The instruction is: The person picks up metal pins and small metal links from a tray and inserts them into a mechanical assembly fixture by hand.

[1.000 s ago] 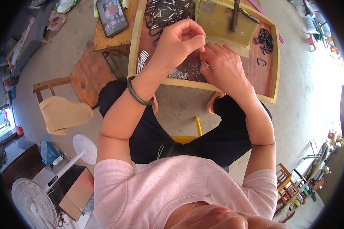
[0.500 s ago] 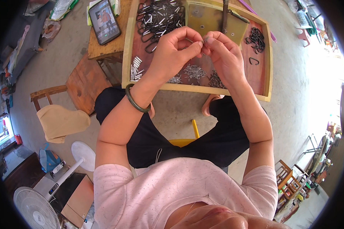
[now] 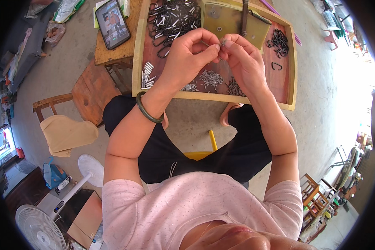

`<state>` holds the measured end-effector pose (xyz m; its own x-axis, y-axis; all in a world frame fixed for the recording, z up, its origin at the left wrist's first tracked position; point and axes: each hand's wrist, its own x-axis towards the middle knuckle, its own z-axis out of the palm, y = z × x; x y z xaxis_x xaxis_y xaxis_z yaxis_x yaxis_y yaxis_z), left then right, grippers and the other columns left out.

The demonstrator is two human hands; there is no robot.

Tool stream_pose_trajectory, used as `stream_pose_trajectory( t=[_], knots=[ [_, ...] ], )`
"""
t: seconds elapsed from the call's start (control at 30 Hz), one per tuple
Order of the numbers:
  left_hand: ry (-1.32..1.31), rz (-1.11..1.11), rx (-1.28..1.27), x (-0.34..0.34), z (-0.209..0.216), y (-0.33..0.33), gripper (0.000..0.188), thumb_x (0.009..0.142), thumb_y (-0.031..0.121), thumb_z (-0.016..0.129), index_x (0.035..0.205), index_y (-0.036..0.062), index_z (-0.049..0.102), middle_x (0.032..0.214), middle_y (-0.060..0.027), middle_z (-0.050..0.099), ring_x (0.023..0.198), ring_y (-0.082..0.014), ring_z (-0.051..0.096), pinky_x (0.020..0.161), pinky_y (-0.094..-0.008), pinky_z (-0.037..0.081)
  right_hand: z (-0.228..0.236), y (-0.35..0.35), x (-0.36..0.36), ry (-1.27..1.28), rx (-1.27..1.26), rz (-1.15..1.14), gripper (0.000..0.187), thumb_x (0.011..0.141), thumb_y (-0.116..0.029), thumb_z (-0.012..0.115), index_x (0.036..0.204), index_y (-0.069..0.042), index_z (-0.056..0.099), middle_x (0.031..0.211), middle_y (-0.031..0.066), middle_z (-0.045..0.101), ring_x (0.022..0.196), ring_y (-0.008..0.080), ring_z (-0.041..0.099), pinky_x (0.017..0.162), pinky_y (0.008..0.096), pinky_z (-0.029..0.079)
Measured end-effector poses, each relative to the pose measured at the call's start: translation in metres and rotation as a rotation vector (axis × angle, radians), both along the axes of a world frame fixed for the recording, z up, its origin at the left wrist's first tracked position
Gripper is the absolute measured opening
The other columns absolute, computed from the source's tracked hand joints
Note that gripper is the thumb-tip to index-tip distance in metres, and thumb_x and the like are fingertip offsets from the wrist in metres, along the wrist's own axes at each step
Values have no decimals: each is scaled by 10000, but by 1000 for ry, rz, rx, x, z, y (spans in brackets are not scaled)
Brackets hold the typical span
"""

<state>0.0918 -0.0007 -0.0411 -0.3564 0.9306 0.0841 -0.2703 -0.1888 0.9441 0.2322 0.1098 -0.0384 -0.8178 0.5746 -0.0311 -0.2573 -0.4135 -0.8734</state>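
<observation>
Above the middle of a wood-rimmed tray (image 3: pixel 292 79), my left hand (image 3: pixel 186 52) and my right hand (image 3: pixel 246 60) meet at the fingertips. Both are closed in a pinch. Whatever lies between the fingers is tiny and mostly covered; only a greyish speck shows at the right thumb. Below the hands lie a heap of small silver pins (image 3: pixel 211 78) and a heap of small dark parts (image 3: pixel 234 86). Short silver tubes (image 3: pixel 147 76) are gathered at the tray's near left corner. Black carabiners with silver gates (image 3: pixel 175 18) fill the far left.
A yellowish plate (image 3: pixel 221 18) with a dark upright bar (image 3: pixel 244 21) stands at the tray's far side. Black hooks (image 3: pixel 279 43) are piled right, near one loose C-shaped hook (image 3: pixel 276 66). A phone (image 3: pixel 113 24) rests on the wooden table (image 3: pixel 106 56) at left.
My hands stay pinched together in almost the same place. The picture on the phone differs slightly.
</observation>
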Motion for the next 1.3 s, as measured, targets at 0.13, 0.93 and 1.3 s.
stream_pose_trajectory(
  t=[0.13, 0.93, 1.3],
  knots=[
    [19, -8, -31, -2, 0, -2, 102, 987, 66, 657, 1062, -3, 648, 946, -47, 715, 847, -96, 677, 755, -228, 540, -3, 0, 1, -56, 61, -20, 130, 1025, -129, 617, 1044, -7, 657, 893, -12, 631, 837, 66, 582, 777, 221, 472],
    [756, 193, 206, -5, 6, -11, 152, 837, -36, 777, 973, 28, 757, 895, -33, 678, 717, -93, 626, 619, -229, 483, 30, 20, 20, -445, 301, 239, 139, 927, -182, 686, 958, -59, 741, 750, -45, 633, 692, 23, 546, 594, 214, 381],
    [980, 267, -49, 2, 12, -7, 154, 896, -35, 711, 1029, 36, 742, 900, -27, 724, 772, -106, 693, 674, -248, 534, 28, 17, 12, -456, 524, 28, 127, 925, -116, 654, 997, -21, 700, 855, -29, 667, 766, 48, 593, 654, 227, 463]
  ],
)
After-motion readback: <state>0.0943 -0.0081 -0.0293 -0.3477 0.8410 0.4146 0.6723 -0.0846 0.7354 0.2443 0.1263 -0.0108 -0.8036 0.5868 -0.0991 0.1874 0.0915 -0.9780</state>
